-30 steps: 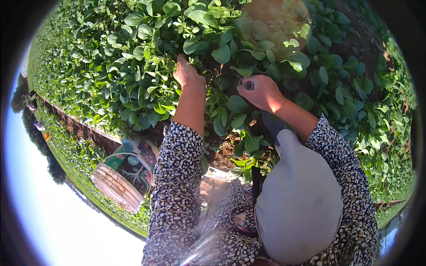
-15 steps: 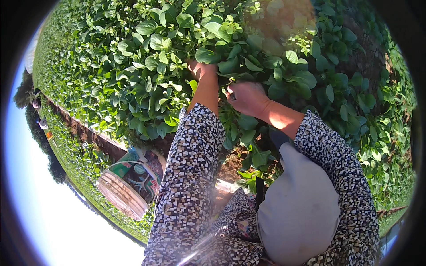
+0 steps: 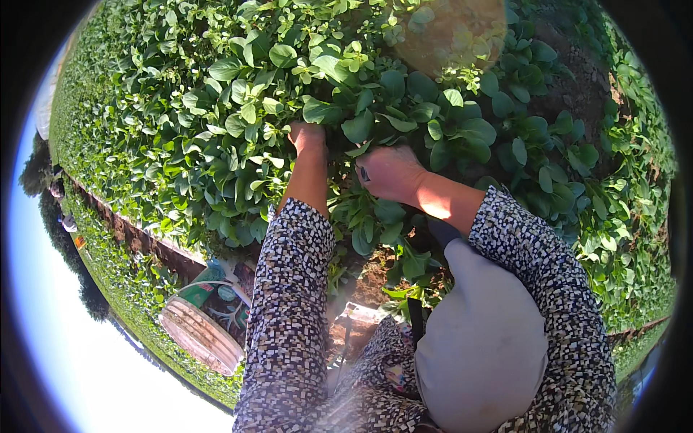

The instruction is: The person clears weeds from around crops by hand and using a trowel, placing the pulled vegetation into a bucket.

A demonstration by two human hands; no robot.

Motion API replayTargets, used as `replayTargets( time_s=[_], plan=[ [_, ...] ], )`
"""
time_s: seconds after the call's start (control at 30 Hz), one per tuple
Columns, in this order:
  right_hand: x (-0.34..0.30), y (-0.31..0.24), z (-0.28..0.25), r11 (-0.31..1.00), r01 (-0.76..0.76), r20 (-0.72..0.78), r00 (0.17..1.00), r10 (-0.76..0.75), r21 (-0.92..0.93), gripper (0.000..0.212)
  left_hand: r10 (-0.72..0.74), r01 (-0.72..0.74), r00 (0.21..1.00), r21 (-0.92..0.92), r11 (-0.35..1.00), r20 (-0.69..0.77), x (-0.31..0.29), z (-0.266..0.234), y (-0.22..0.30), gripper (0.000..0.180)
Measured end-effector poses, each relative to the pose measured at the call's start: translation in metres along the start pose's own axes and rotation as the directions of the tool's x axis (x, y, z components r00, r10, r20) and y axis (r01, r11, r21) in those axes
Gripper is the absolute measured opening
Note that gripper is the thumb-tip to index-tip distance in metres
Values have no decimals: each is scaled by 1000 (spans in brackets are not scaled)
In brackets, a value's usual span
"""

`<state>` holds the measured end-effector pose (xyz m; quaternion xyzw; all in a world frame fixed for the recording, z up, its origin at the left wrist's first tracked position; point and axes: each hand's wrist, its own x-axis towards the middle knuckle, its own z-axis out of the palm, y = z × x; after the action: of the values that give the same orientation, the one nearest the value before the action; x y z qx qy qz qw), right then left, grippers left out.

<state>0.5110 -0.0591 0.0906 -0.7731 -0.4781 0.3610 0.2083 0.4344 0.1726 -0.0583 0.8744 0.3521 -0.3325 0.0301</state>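
Both my hands reach into a dense bed of leafy green plants [image 3: 361,126] with broad, rounded leaves. My left hand [image 3: 308,137] is pushed in among the stems, and the leaves cover its fingers. Just to its right, my right hand [image 3: 392,173] is curled closed at the edge of the leaves. A small dark shape shows at its finger side; whether it is a ring or part of a held thing, I cannot tell. Leaves hide whatever its fingertips grip.
At the lower left a white bucket [image 3: 201,333] with a handle lies tipped, coloured packaging [image 3: 202,285] beside it. A pale grey cloth-like shape [image 3: 482,339] covers part of my lap. Bare soil [image 3: 372,278] shows below my hands. More plants spread all round.
Both hands have shifted slightly left and a little lower in the picture. The left hand sits deeper under the leaves. The whole view has moved slightly too.
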Motion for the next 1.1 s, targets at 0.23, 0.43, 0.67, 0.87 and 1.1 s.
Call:
replayTargets(
  time_s=[0.23,0.43,0.67,0.87,1.1],
  plan=[
    [-41,19,2,998,11,-96,995,-5,60,17,-130,116,953,-730,-673,272,-64,-40,18,33],
    [-40,19,-4,848,-202,-26,969,246,490,29,-198,131,920,-742,-657,337,-77,-60,33,37],
    [8,3,27,773,-177,-60,962,268,609,27,-233,122,913,-769,-628,335,-75,-68,23,23],
    [-10,3,23,875,-4,-239,961,137,485,26,-292,122,892,-806,-579,345,-80,-69,24,27],
    [12,16,29,711,-131,-117,950,288,691,27,-311,69,906,-826,-559,286,-90,-65,28,39]
  ],
)
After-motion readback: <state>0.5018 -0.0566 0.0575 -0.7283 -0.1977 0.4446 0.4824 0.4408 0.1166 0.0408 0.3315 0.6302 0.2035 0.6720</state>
